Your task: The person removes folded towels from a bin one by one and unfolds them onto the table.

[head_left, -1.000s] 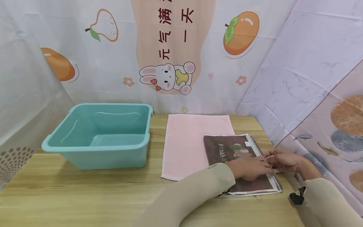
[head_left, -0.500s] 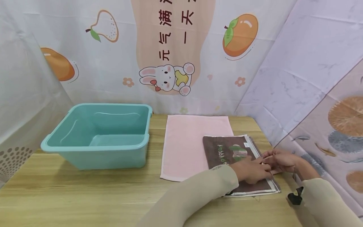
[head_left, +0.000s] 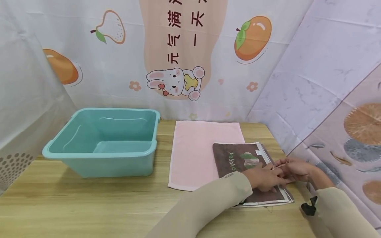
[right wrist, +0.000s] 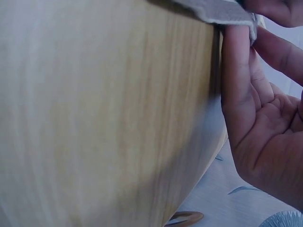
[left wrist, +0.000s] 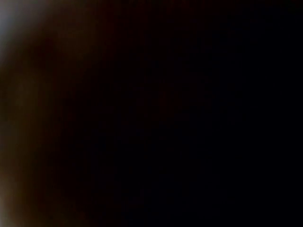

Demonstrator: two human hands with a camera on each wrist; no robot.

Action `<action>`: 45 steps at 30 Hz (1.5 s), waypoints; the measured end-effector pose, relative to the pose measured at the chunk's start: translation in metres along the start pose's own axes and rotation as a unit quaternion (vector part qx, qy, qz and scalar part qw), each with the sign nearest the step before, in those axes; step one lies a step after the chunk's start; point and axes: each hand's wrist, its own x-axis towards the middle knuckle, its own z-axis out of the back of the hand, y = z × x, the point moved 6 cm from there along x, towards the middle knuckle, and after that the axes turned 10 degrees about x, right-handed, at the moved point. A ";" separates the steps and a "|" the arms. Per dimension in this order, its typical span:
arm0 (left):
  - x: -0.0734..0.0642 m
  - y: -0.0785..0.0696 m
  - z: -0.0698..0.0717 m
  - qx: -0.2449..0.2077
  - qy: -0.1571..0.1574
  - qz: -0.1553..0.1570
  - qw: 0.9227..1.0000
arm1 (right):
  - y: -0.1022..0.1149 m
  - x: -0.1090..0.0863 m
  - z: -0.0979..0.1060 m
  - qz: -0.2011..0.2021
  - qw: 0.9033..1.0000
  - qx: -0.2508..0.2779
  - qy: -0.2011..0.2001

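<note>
A folded dark brown towel with white edging, green lettering and a small white tag lies near the table's right end, overlapping a pink towel. My left hand lies over the brown towel, its curled fingers gripping near the right edge. From the right side my right hand meets it and pinches that same edge. In the right wrist view, thumb and fingers of the right hand hold the edge of the brown towel. The left wrist view is almost black.
A teal plastic basin with nothing visible inside stands on the left of the wooden table. Printed curtains hang behind and at the sides. A small black object shows beside the right sleeve.
The left hand has slid slightly right along the brown towel, and its fingers look more bent. The right hand stays at the edge, nearly still.
</note>
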 end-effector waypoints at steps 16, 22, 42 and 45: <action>0.001 -0.001 -0.004 -0.006 0.018 0.028 0.999 | 0.002 -0.001 -0.008 0.012 0.999 0.013 0.028; 0.002 -0.004 -0.001 0.011 0.013 0.007 1.000 | 0.001 0.000 -0.008 0.009 1.000 0.005 0.013; -0.015 0.022 0.013 -0.028 -0.110 -0.061 0.992 | 0.002 0.000 -0.004 0.004 1.000 -0.007 0.001; -0.022 0.025 0.017 -0.004 -0.128 -0.071 0.989 | 0.003 -0.001 -0.005 0.002 1.000 -0.005 0.003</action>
